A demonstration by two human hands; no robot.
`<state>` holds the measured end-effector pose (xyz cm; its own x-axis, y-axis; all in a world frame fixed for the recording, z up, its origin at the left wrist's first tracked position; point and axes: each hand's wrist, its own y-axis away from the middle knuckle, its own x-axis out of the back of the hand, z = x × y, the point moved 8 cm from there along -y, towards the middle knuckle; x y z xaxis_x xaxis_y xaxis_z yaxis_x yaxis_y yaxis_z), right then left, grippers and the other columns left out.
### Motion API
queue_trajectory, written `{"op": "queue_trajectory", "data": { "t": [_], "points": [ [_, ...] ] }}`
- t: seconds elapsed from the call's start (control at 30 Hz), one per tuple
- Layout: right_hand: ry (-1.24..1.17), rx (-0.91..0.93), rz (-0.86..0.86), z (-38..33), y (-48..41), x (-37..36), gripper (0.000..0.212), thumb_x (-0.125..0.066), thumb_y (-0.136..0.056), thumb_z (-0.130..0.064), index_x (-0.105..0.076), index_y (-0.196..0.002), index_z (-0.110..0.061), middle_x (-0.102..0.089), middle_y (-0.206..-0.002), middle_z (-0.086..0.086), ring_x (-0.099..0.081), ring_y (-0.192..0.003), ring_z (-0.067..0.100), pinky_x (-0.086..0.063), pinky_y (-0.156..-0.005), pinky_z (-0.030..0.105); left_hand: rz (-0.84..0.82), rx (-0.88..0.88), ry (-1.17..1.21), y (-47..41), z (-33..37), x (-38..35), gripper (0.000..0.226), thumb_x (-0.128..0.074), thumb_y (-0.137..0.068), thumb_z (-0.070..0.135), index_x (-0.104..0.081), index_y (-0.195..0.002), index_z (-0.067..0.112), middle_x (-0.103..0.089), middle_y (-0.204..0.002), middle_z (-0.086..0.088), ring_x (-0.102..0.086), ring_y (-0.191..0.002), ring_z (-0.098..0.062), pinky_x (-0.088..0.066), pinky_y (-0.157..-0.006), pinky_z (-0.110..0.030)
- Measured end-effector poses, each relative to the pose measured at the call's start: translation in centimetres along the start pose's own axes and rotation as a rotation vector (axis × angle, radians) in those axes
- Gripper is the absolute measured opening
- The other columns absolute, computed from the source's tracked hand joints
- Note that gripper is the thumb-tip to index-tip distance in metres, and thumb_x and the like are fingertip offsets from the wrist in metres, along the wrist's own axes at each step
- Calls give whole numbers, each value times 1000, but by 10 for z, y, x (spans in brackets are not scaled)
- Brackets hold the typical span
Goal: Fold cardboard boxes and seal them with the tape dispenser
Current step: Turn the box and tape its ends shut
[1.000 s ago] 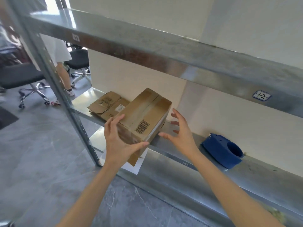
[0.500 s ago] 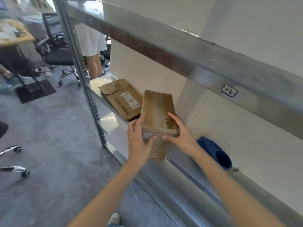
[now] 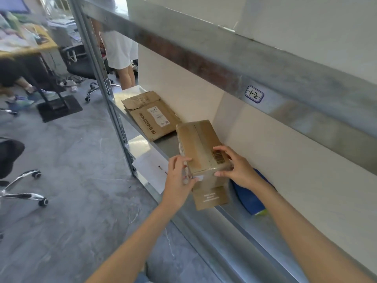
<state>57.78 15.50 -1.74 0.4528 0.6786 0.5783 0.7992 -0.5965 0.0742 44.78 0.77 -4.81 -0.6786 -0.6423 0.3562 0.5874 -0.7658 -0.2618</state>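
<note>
A folded brown cardboard box point(image 3: 200, 144) with tape along its top seam and a barcode sits on the metal shelf point(image 3: 234, 219). My left hand point(image 3: 180, 178) grips its near left corner, thumb on the front face. My right hand point(image 3: 234, 168) grips the near right corner, fingers on top by the barcode. A loose flap hangs down from the box's front. The blue tape dispenser point(image 3: 251, 197) lies on the shelf just right of the box, partly hidden by my right wrist. Flattened cardboard boxes point(image 3: 151, 117) lie further back on the shelf.
An upper metal shelf beam point(image 3: 224, 58) runs overhead with a label reading 1-2. The shelf's upright post point(image 3: 106, 92) stands at left. Office chairs point(image 3: 22, 186), a desk and people's legs fill the floor area to the left. A white sheet point(image 3: 151, 170) lies below.
The box has turned so its length points away from me and has settled on the shelf. Both hands have closed onto its near corners. The view has swung left.
</note>
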Motion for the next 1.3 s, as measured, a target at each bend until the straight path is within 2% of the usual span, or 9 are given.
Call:
{"op": "queue_trajectory", "data": {
  "t": [0.23, 0.33, 0.43, 0.53, 0.73, 0.93, 1.1, 1.2, 1.3],
  "points": [
    [25, 13, -9, 14, -5, 4, 75, -83, -77, -13, -44, -136, -40, -55, -132, -12, -56, -113, 1, -49, -102, 38, -12, -20, -11, 2, 0, -11, 55, -74, -86, 9, -51, -133, 25, -33, -143, 16, -48, -125, -9, -57, -89, -30],
    [49, 39, 1, 14, -10, 4, 74, -79, -81, -12, -42, -140, -40, -50, -140, -9, -51, -125, 10, -45, -107, 42, -7, -37, -35, -5, 1, -12, 55, -76, -84, 13, -52, -132, 27, -31, -139, 29, -50, -122, -7, -55, -89, -30],
    [82, 60, 20, 17, -8, 3, 74, -76, -84, -16, -39, -144, -39, -39, -148, -8, -38, -136, 11, -39, -112, 43, -21, -63, -63, -7, 1, -11, 56, -76, -84, 13, -51, -131, 29, -33, -141, 23, -51, -123, -10, -55, -87, -31],
    [86, 61, 51, 19, -1, 8, 73, -76, -85, -22, -39, -146, -37, -33, -152, -6, -34, -135, 5, -38, -109, 24, -55, -89, -91, -8, 2, -9, 56, -76, -85, 16, -51, -131, 33, -33, -144, 15, -50, -123, -7, -48, -88, -21],
    [119, 101, 169, 12, 10, 20, 68, -74, -86, -29, -41, -146, -34, -38, -148, -11, -41, -130, 6, -43, -105, 34, -68, -134, -186, -11, 14, 1, 59, -75, -87, 23, -45, -139, 28, -38, -145, 12, -50, -123, -4, -39, -86, -3],
    [228, 128, 172, 9, 14, 14, 58, -68, -90, -37, -44, -143, -35, -31, -150, -14, -36, -135, 6, -40, -106, 34, -88, -225, -386, -14, 30, 7, 46, -71, -89, 31, -56, -132, 22, -46, -143, 9, -47, -129, -9, -45, -98, -28],
    [222, 105, 223, 14, 26, 23, 52, -64, -92, -40, -47, -140, -31, -39, -143, -12, -38, -127, 0, -37, -98, 24, -136, -198, -395, -22, 31, 12, 41, -68, -93, 33, -60, -131, 20, -53, -139, 7, -50, -128, -13, -42, -105, -36],
    [311, 50, 309, 28, 38, 37, 39, -60, -96, -35, -53, -133, -24, -48, -130, -7, -50, -119, 11, -47, -95, 32, -107, -230, -480, -30, 36, 17, 40, -63, -95, 34, -59, -132, 20, -57, -137, 5, -50, -128, -18, -40, -107, -41],
    [419, -98, 338, 54, 54, 44, 35, -54, -99, -35, -51, -131, -22, -52, -121, 1, -54, -111, 22, -50, -86, 40, -84, -273, -585, -35, 41, 18, 49, -50, -94, 45, -57, -135, 20, -56, -138, 4, -47, -128, -19, -33, -104, -35]
  ]
}}
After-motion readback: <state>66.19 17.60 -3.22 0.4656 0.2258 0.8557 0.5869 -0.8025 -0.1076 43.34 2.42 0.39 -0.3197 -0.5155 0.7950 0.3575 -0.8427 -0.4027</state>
